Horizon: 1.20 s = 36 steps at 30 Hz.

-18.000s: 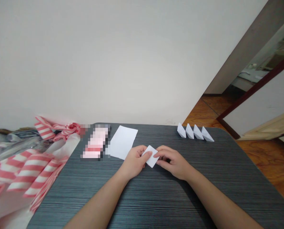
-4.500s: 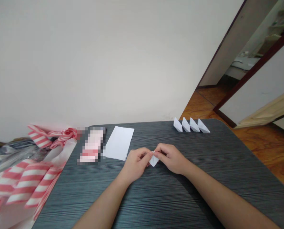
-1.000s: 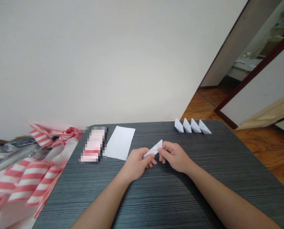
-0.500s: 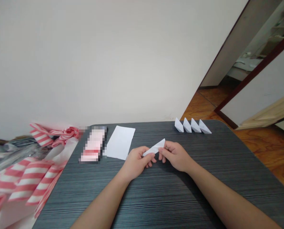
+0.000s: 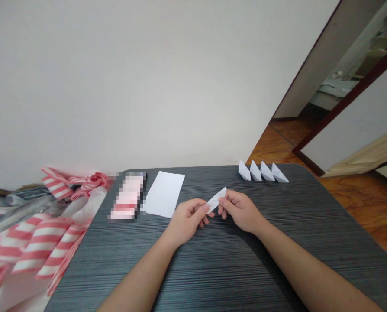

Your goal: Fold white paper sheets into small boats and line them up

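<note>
A small folded piece of white paper (image 5: 217,200) is held between both hands above the middle of the dark table (image 5: 193,268). My left hand (image 5: 187,219) pinches its lower left end, thumb on top. At the upper right end, my right hand (image 5: 240,210) grips it between thumb and fingers. Part of the paper is hidden behind the thumbs. Several folded white paper boats (image 5: 255,172) stand in a row near the table's far right edge. To the left of my left hand lies a stack of white paper sheets (image 5: 165,193).
A blurred-out phone-like object (image 5: 127,197) lies at the table's far left. Red-and-white striped bags (image 5: 47,242) are heaped beyond the left edge. A pale wall (image 5: 167,86) rises behind the table, and wooden floor (image 5: 359,195) shows at the right.
The left thumb and fingers have shifted right along the folded paper. More of its left end is now covered or turned. The right hand has moved slightly.
</note>
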Each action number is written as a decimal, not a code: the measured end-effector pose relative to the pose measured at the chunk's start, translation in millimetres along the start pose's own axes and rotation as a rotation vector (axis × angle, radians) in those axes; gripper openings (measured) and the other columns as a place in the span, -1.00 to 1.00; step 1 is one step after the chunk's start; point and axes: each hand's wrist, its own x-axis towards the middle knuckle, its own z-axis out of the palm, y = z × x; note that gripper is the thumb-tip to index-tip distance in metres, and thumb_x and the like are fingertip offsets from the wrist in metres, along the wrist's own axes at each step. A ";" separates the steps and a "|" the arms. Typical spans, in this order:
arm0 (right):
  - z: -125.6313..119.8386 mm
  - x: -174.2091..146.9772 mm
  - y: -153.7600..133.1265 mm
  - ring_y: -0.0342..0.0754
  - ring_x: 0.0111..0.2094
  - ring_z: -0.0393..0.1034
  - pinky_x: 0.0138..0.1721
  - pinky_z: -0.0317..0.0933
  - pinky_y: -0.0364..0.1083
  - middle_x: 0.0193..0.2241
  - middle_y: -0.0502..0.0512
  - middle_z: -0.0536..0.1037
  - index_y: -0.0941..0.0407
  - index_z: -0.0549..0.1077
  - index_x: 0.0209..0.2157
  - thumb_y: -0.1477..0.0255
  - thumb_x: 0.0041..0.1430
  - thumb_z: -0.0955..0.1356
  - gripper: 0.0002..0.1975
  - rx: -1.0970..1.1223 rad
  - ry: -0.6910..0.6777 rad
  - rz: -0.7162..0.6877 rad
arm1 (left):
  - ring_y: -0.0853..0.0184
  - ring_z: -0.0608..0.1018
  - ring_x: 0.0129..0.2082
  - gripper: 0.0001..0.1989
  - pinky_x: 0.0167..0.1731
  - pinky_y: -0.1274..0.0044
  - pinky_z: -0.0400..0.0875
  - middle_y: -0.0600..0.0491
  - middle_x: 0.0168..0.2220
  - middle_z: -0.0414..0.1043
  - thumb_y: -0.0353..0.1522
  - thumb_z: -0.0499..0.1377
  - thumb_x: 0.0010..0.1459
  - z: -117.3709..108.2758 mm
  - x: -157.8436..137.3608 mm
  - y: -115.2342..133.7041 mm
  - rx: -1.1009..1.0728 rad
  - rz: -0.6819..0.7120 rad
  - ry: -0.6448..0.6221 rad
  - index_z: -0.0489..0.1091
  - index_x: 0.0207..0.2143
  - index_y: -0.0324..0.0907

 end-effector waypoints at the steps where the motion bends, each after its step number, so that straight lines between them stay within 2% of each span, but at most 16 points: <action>1: -0.2 -0.1 -0.9 -0.19 -0.59 0.33 -0.49 0.21 -0.18 -0.58 -0.01 0.45 0.16 0.34 -0.49 0.35 0.25 0.21 -0.73 -0.005 -0.008 -0.002 | 0.44 0.43 -0.55 -0.69 -0.54 0.61 0.32 0.00 -0.46 0.45 -0.21 0.03 0.18 0.4 0.2 0.6 -0.023 0.015 0.018 0.37 -0.26 -0.28; 3: -0.2 -0.3 -1.8 -0.18 -0.58 0.34 -0.47 0.21 -0.17 -0.57 0.00 0.45 0.16 0.36 -0.48 0.36 0.25 0.21 -0.74 -0.019 -0.019 0.000 | 0.44 0.44 -0.54 -0.71 -0.56 0.61 0.32 0.00 -0.41 0.45 -0.21 0.03 0.17 0.8 0.4 1.8 -0.065 0.028 0.034 0.33 -0.21 -0.26; 6: 0.0 -0.4 -0.3 -0.17 -0.58 0.35 -0.47 0.21 -0.17 -0.58 0.00 0.46 0.15 0.36 -0.47 0.35 0.25 0.21 -0.74 -0.040 -0.001 0.001 | 0.47 0.42 -0.58 -0.71 -0.58 0.62 0.30 -0.01 -0.38 0.47 -0.21 0.04 0.17 0.7 0.3 2.0 -0.049 0.015 -0.011 0.34 -0.25 -0.26; 13: 0.0 0.3 4.4 -0.17 -0.60 0.33 -0.49 0.19 -0.17 -0.60 -0.01 0.45 0.15 0.35 -0.51 0.30 0.25 0.20 -0.69 -0.054 0.059 -0.004 | 0.46 0.39 -0.62 -0.65 -0.60 0.63 0.25 0.05 -0.58 0.41 -0.19 0.01 0.17 -0.9 -1.2 -1.3 0.102 -0.055 -0.031 0.42 -0.42 -0.26; 19: -1.3 -0.7 0.0 -0.17 -0.61 0.30 -0.49 0.17 -0.17 -0.65 -0.03 0.41 0.14 0.36 -0.53 0.27 0.26 0.18 -0.64 -0.042 0.151 0.002 | 0.46 0.39 -0.62 -0.66 -0.60 0.63 0.26 0.04 -0.57 0.44 -0.20 0.02 0.17 -0.3 -3.4 4.0 0.118 -0.067 -0.062 0.43 -0.43 -0.27; 23: -2.6 -1.0 -0.1 -0.17 -0.61 0.30 -0.49 0.17 -0.16 -0.63 -0.01 0.42 0.14 0.37 -0.54 0.25 0.27 0.17 -0.61 -0.039 0.160 -0.002 | 0.46 0.40 -0.60 -0.66 -0.59 0.63 0.28 0.01 -0.52 0.46 -0.20 0.02 0.16 1.0 -3.3 5.3 0.103 -0.058 -0.069 0.42 -0.43 -0.27; 26: -2.8 -0.5 1.3 -0.17 -0.62 0.30 -0.51 0.18 -0.17 -0.63 -0.01 0.42 0.14 0.36 -0.54 0.26 0.27 0.17 -0.62 -0.028 0.146 0.007 | 0.45 0.41 -0.58 -0.67 -0.57 0.62 0.29 0.01 -0.49 0.46 -0.19 0.03 0.16 1.9 -2.6 4.2 0.082 -0.032 -0.057 0.41 -0.38 -0.27; 31: 0.6 0.0 2.0 -0.17 -0.61 0.32 -0.53 0.20 -0.18 -0.61 -0.01 0.43 0.14 0.35 -0.52 0.28 0.25 0.20 -0.67 0.002 0.017 0.021 | 0.43 0.43 -0.60 -0.72 -0.58 0.61 0.30 0.09 -0.55 0.40 -0.20 0.02 0.17 2.9 -2.4 1.6 -0.018 -0.002 0.016 0.28 -0.20 -0.21; 36: 3.3 0.2 1.8 -0.17 -0.58 0.34 -0.50 0.22 -0.18 -0.56 -0.01 0.45 0.14 0.35 -0.47 0.32 0.24 0.21 -0.74 0.020 -0.022 0.002 | 0.41 0.47 -0.55 -0.81 -0.58 0.62 0.32 0.11 -0.53 0.37 -0.23 0.01 0.19 3.6 -2.8 1.5 -0.044 0.029 0.017 0.21 -0.28 -0.18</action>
